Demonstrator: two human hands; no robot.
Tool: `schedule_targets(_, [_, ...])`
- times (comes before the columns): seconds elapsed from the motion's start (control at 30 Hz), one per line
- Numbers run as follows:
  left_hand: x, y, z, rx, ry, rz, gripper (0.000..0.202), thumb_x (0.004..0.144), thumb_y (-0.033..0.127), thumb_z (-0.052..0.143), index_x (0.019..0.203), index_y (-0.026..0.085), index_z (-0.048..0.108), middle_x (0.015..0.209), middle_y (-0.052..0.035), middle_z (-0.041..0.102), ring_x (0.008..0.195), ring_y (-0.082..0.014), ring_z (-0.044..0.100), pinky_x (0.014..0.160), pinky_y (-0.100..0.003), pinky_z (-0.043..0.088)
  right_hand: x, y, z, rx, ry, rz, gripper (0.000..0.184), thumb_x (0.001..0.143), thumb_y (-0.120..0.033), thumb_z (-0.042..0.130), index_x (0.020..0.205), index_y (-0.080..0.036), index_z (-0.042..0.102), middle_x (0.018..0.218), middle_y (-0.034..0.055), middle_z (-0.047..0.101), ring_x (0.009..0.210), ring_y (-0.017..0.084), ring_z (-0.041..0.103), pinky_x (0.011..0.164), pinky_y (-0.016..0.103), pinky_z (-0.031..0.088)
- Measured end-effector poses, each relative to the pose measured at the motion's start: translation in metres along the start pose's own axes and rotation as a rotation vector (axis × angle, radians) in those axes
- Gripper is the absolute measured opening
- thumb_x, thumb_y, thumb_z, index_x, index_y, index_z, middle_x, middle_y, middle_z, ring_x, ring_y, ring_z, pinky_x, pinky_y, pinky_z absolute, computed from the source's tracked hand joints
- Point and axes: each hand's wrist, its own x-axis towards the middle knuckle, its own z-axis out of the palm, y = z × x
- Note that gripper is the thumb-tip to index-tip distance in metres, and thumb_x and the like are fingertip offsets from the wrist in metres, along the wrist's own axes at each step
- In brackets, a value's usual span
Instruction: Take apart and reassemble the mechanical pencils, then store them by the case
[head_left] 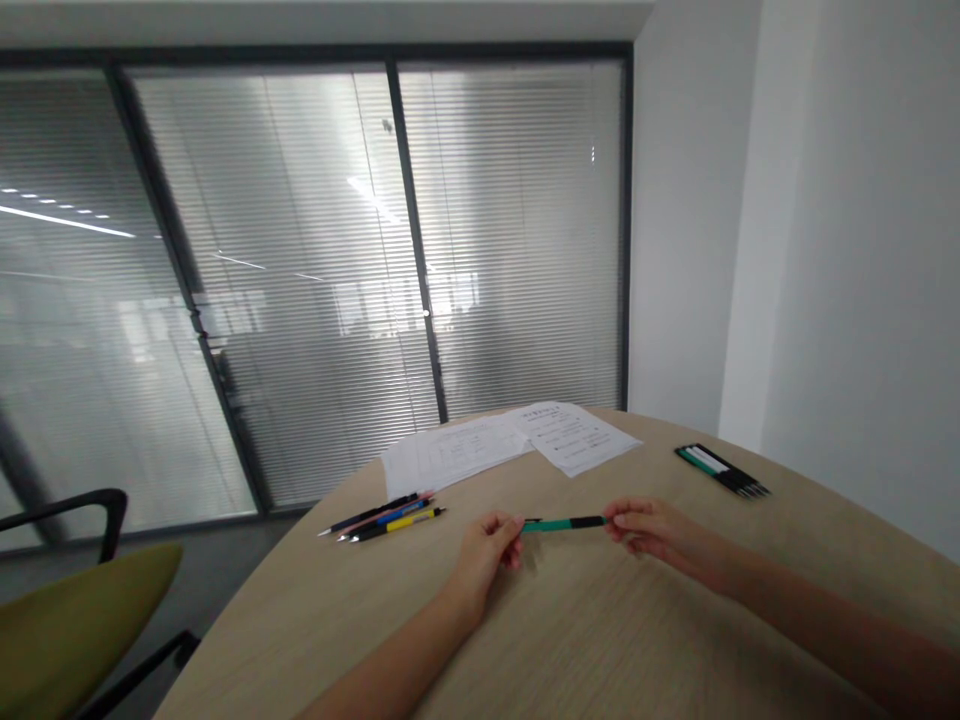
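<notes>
A green pen with a black grip is stretched level between my two hands, a little above the tabletop. My left hand pinches its clip end. At the other end, the fingertips of my right hand are closed around the tip, which they hide. Left of my hands lies a loose group of pens in black, pink, blue and yellow; the yellow pen is nearest to me. On the right, several pens lie side by side in a flat row, black with a green and a white one among them.
Printed paper sheets overlap at the far side of the round wooden table. A green chair with black armrests stands at the left. Behind are glass panels with blinds and a white wall.
</notes>
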Motion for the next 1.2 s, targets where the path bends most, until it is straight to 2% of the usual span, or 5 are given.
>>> schedule_targets(0.33, [0.003, -0.001, -0.002, -0.049, 0.004, 0.017, 0.033, 0.055, 0.043, 0.064, 0.052, 0.014, 0.047, 0.043, 0.0049, 0.046, 0.035, -0.005, 0.039, 0.04, -0.019, 0.028, 0.006, 0.001, -0.012, 0.281, -0.018, 0.102, 0.009, 0.066, -0.016, 0.06, 0.075, -0.017, 0.062, 0.07, 0.0006, 0.062, 0.063, 0.008, 0.056, 0.056, 0.019, 0.04])
schedule_targets(0.7, [0.002, -0.001, -0.002, -0.083, -0.004, 0.01, 0.032, 0.056, 0.041, 0.064, 0.051, 0.015, 0.046, 0.044, 0.0052, 0.046, 0.036, -0.0047, 0.039, 0.039, -0.019, 0.028, 0.003, 0.0, -0.012, 0.328, -0.026, 0.105, 0.01, 0.065, -0.012, 0.062, 0.074, -0.017, 0.061, 0.068, -0.0013, 0.062, 0.062, 0.006, 0.056, 0.055, 0.017, 0.042])
schedule_targets(0.93, [0.001, 0.001, -0.002, -0.082, 0.002, 0.009, 0.032, 0.055, 0.041, 0.063, 0.052, 0.014, 0.047, 0.043, 0.0051, 0.046, 0.036, -0.0045, 0.038, 0.039, -0.019, 0.027, 0.003, -0.002, -0.013, 0.37, -0.01, 0.131, 0.008, 0.072, -0.015, 0.055, 0.074, -0.017, 0.062, 0.069, 0.0004, 0.063, 0.063, 0.008, 0.057, 0.056, 0.019, 0.043])
schedule_targets(1.2, [-0.002, 0.005, 0.0, -0.084, 0.007, 0.007, 0.032, 0.054, 0.041, 0.064, 0.05, 0.015, 0.046, 0.043, 0.0054, 0.046, 0.035, -0.0045, 0.038, 0.039, -0.019, 0.027, 0.002, -0.002, -0.013, 0.361, -0.023, 0.112, 0.007, 0.069, -0.012, 0.057, 0.073, -0.017, 0.062, 0.069, -0.0002, 0.063, 0.063, 0.007, 0.057, 0.055, 0.017, 0.043])
